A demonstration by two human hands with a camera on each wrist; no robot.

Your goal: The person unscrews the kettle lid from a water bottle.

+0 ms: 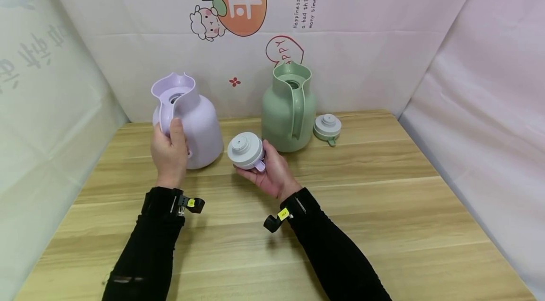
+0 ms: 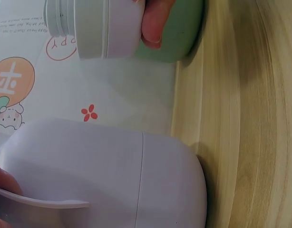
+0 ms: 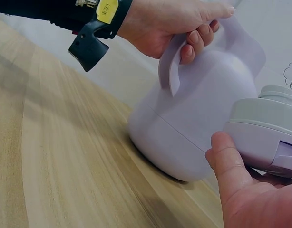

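A lilac thermos jug (image 1: 204, 126) stands upright on the table at the left, its top uncovered. My left hand (image 1: 169, 154) grips its handle; in the right wrist view the fingers curl round the handle (image 3: 170, 66). Just right of the jug, my right hand (image 1: 274, 173) holds the jug's lid (image 1: 245, 149) above the table. The lid is turned over, its pale grey stopper side up and its lilac side and small tab lower down. In the right wrist view the thumb (image 3: 229, 161) lies against the lid's side.
A green thermos jug (image 1: 276, 116) without its lid stands behind my right hand, handle towards me. Beside it on the right lies an upturned grey and green lid (image 1: 328, 126). A printed white cloth (image 1: 362, 69) hangs behind the wooden table (image 1: 383, 206) and along both sides.
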